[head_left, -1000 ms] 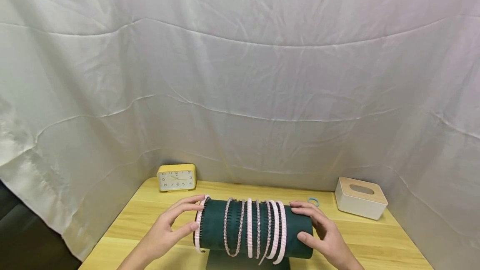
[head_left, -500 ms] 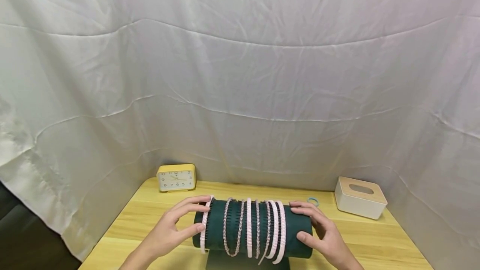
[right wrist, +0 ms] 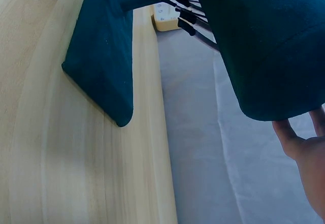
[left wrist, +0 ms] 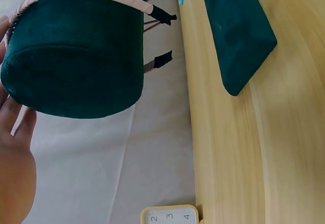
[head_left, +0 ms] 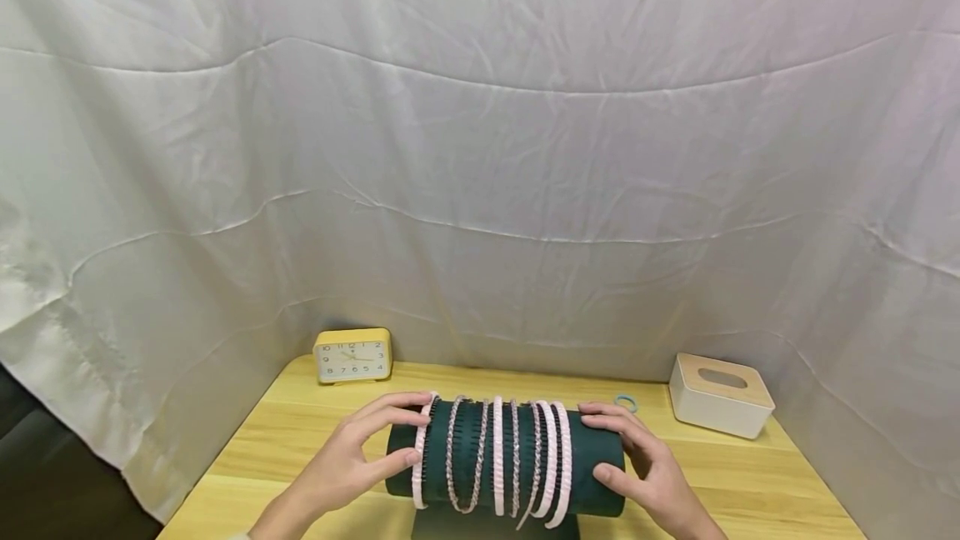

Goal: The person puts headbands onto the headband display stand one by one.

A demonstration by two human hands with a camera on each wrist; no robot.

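Observation:
A dark green velvet headband stand (head_left: 588, 450), a horizontal roll on a flat base, has several pink and braided headbands round it. My left hand (head_left: 348, 450) holds a pale pink headband (head_left: 420, 461) near the roll's left end, fingertips at its top and thumb at its front. My right hand (head_left: 651, 465) grips the roll's right end, fingers behind and thumb in front. In the left wrist view, dark tips of the headbands jut out below the roll (left wrist: 76, 76). Part of my right hand (right wrist: 310, 158) shows under the roll's end in the right wrist view.
On the wooden table (head_left: 247, 457), a yellow alarm clock (head_left: 354, 357) stands at the back left. A white tissue box (head_left: 720, 407) with a wooden lid sits at the back right. Near it lies a small blue ring (head_left: 626, 401). A pale curtain (head_left: 480, 148) surrounds the table.
My left hand has slid the pale pink headband rightward along the roll, away from the left end, baring that end. My right hand has stayed in place.

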